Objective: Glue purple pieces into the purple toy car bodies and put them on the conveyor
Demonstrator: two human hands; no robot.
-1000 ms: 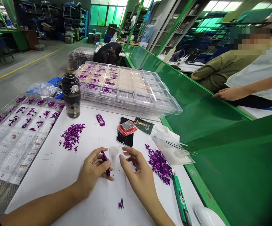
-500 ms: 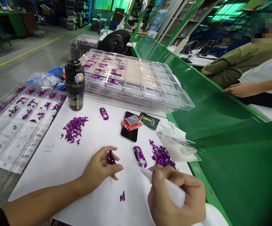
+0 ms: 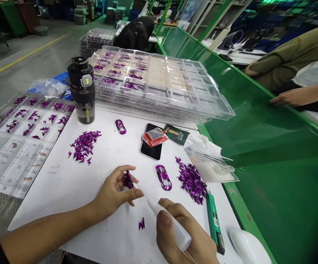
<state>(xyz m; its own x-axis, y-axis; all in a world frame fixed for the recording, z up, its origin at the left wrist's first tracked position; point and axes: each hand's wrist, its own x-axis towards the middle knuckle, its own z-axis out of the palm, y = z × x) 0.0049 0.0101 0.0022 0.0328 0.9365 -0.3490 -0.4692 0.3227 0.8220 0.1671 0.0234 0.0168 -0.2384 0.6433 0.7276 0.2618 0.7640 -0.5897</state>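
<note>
My left hand (image 3: 114, 194) pinches a small shiny purple car-shaped part (image 3: 127, 179) just above the white table top (image 3: 65, 187). My right hand (image 3: 186, 234) is wrapped round a white squeeze bottle (image 3: 172, 227), and its thin nozzle points up-left and reaches the purple part. A second purple car body (image 3: 163, 177) lies on the table just right of the part. Heaps of small purple pieces lie to the right (image 3: 192, 179) and to the left (image 3: 84, 145). One loose purple piece (image 3: 141, 223) lies between my forearms.
A dark drink bottle (image 3: 82, 91) stands at the back left, beside a stack of clear trays (image 3: 159, 91). A phone (image 3: 151, 146) with a red packet, a green-handled knife (image 3: 214, 220), another tray (image 3: 18, 139) at left and a green conveyor (image 3: 258, 146) at right. Another person's hand (image 3: 285, 98) rests beyond it.
My right hand left the table, took up the white squeeze bottle and brought its nozzle to the purple part in my left hand. A purple car body now lies uncovered on the table.
</note>
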